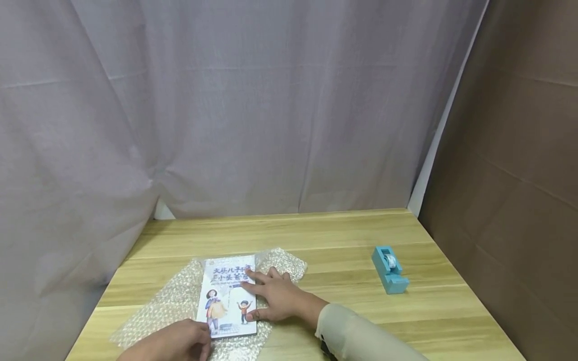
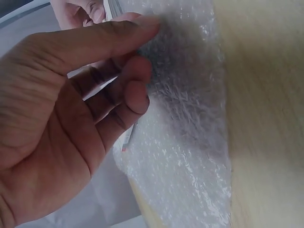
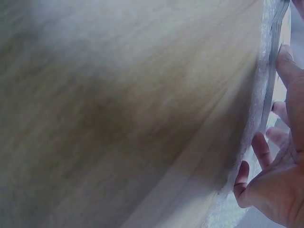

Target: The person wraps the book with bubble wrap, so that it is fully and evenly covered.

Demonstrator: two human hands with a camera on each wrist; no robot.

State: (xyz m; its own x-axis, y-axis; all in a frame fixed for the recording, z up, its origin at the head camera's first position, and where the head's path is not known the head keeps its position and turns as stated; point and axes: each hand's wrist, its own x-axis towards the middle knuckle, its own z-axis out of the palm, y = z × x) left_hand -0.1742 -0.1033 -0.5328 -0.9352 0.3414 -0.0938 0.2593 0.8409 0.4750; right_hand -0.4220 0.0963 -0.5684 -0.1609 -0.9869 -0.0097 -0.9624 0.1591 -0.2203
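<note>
A white picture book (image 1: pixel 235 296), its cover printed with two cartoon figures, lies on a sheet of bubble wrap (image 1: pixel 169 296). My right hand (image 1: pixel 277 296) rests on the book's right side with fingers spread, thumb near its lower right. At the lower left corner is my left hand (image 1: pixel 180 338), its fingers loosely bent beside the book. In the left wrist view, the left hand (image 2: pixel 71 104) has thumb and fingertips apart over the bubble wrap (image 2: pixel 185 109); nothing shows between them. The right wrist view has the book's page edge (image 3: pixel 274 61) beside the right hand (image 3: pixel 285 166).
A blue tape dispenser (image 1: pixel 390 271) with a roll of clear tape stands on the right part of the wood-grain table (image 1: pixel 343 240). Grey curtains (image 1: pixel 235 110) hang behind the table, and a brown panel (image 1: pixel 510 190) rises along its right side.
</note>
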